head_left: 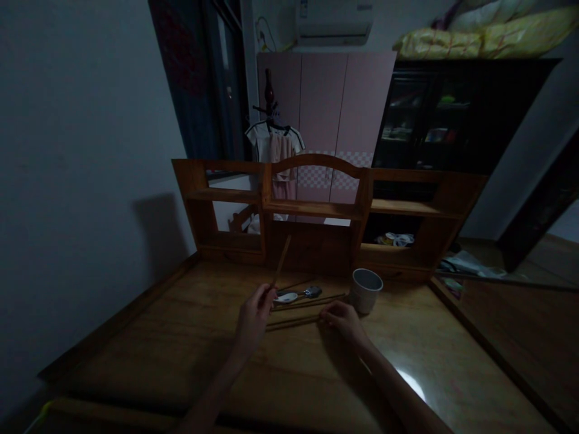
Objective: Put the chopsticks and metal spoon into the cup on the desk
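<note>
My left hand (256, 310) is closed around a wooden chopstick (283, 259), which points up and away from the table. Lower right of it, my right hand (344, 319) pinches the right end of the nearest chopsticks (293, 323), which lie close to the tabletop. Another pair of chopsticks (312, 302) lies just behind these. Beyond that pair are a white spoon (286, 298), partly covered by my left fingers, and a shiny metal utensil (312, 292) whose kind is unclear. A grey cup (365, 292) stands upright, open at the top, behind and right of my right hand.
The wooden table (181, 325) carries a shelf unit (312, 208) along its back edge. A white wall (90, 150) borders the left side. Cables (398, 240) sit in the right shelf. Light glares off the tabletop near my right forearm. The room is dim.
</note>
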Available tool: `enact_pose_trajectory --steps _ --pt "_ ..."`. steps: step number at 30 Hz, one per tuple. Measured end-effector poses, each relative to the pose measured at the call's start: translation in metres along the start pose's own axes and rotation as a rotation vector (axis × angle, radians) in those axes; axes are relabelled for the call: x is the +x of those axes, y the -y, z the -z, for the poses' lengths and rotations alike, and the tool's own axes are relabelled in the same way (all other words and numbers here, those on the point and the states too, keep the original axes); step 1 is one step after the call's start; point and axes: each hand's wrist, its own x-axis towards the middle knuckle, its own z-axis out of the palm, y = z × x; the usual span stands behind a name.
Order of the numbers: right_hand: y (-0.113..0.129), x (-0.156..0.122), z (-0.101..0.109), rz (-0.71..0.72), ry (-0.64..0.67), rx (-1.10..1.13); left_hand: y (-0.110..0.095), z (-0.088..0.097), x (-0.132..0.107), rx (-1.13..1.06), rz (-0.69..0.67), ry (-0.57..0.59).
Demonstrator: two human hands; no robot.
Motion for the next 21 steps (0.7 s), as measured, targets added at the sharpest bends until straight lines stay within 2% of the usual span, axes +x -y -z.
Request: enact_pose_trajectory --steps 4,6,11,13,16,19,21 --pt "-0.002 0.007 0.014 0.143 -0.124 -0.423 0.005 -0.001 -0.002 0.002 -0.023 0.059" --pt "-0.001 0.014 0.023 0.191 -0.122 -0.641 0.006 -0.002 -0.003 0.015 -0.026 0.077" --pt "-0.003 0.033 0.035 0.286 0.123 -1.074 0.006 -0.003 -0.003 -0.012 -0.014 0.101" --pt "-0.002 0.038 0.036 0.333 0.219 -1.173 0.006 -0.004 -0.003 -0.04 0.001 0.102" --pt "0.006 0.041 0.036 0.391 0.292 -1.256 0.008 -0.005 -0.003 -0.074 0.017 0.118" --pt "0.024 0.037 0.039 0.43 0.3 -1.243 0.009 -0.002 -0.003 -0.093 0.018 0.12" --pt "0.042 0.031 0.044 0.426 0.251 -1.178 0.006 0.001 -0.003 -0.099 0.004 0.097"
